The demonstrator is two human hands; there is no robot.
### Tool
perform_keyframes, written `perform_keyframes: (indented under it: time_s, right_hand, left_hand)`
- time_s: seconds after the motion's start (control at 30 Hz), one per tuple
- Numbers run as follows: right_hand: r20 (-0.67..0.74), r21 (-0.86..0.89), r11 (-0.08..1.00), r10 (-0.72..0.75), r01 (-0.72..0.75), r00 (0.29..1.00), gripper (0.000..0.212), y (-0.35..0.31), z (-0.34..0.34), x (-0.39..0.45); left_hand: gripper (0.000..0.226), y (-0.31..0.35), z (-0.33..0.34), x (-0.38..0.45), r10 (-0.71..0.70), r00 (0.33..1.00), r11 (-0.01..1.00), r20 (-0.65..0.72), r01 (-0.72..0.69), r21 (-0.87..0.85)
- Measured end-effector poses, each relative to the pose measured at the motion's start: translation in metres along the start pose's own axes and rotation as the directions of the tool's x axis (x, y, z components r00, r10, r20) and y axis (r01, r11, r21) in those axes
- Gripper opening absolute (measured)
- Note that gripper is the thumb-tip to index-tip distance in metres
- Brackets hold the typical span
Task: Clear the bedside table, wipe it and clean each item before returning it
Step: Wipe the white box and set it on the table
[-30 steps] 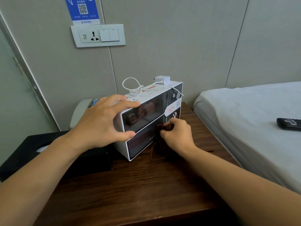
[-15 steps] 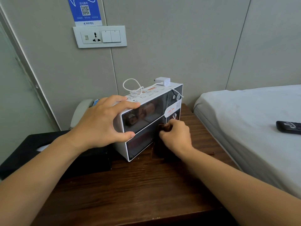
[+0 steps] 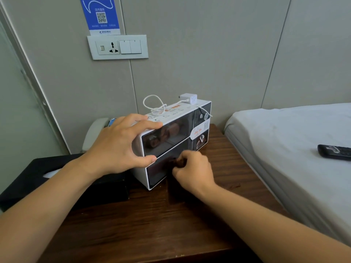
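Note:
A white box with dark glass front panels (image 3: 171, 138) stands on the dark wooden bedside table (image 3: 152, 221). My left hand (image 3: 121, 147) grips its near left corner, fingers over the top edge and thumb on the front. My right hand (image 3: 191, 170) holds a bunched dark brown cloth (image 3: 177, 162) against the lower front panel. A white charger with a coiled cable (image 3: 187, 98) lies on top of the box.
A black tissue box (image 3: 57, 179) sits at the table's left, with a beige phone (image 3: 95, 131) behind it. A bed with a grey sheet (image 3: 284, 149) borders the right, and a black remote (image 3: 334, 152) lies on it. A wall socket panel (image 3: 117, 47) hangs above.
My right hand with the cloth has slid leftward and a little down along the lower front panel. My left hand keeps its grip on the box.

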State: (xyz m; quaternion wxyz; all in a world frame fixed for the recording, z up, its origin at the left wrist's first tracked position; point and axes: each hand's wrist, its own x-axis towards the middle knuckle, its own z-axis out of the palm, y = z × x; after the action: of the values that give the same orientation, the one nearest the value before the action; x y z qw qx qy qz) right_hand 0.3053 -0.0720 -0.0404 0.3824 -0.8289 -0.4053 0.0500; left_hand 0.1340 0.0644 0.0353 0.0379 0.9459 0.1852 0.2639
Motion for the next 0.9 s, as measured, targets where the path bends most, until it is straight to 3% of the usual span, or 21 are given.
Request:
perform_keyframes:
  time_s: [0.1,0.23,0.3,0.53,0.7,0.83,0.9]
  right_hand:
    - [0.075,0.101,0.995,-0.021,0.013,0.997,0.008,-0.002,-0.003,-0.008]
    - [-0.281,0.307,0.951,0.062,0.029,0.958,0.006,-0.005,-0.033,0.027]
    - [-0.354,0.386,0.919,0.076,0.072,0.932,0.012,-0.011,-0.042,0.040]
    - [-0.390,0.391,0.920,0.144,0.021,0.910,0.019,-0.007,-0.027,0.043]
    - [-0.286,0.305,0.945,-0.024,0.115,0.958,0.006,-0.010,-0.007,0.013]
    - [-0.332,0.325,0.946,0.130,-0.016,0.934,0.011,0.002,-0.028,0.038]
    - [-0.330,0.296,0.955,0.072,0.031,0.941,0.011,0.002,-0.024,0.031]
  left_hand:
    - [0.085,0.000,0.000,-0.001,-0.009,1.000,1.000,-0.001,0.009,-0.009]
    - [0.080,0.000,-0.001,0.000,0.009,1.000,1.000,0.011,-0.009,-0.004]
    - [0.080,0.000,-0.001,0.001,0.012,1.000,1.000,0.011,-0.012,-0.005]
    - [0.081,0.000,-0.001,0.001,0.015,1.000,1.000,0.018,-0.015,-0.001]
    - [0.083,-0.001,-0.001,0.001,0.004,1.000,1.000,0.017,-0.004,-0.013]
    - [0.085,0.000,-0.002,0.001,0.013,1.000,1.000,0.029,-0.014,0.008]
    - [0.085,0.000,-0.001,0.001,0.007,0.999,1.000,0.034,-0.007,0.018]
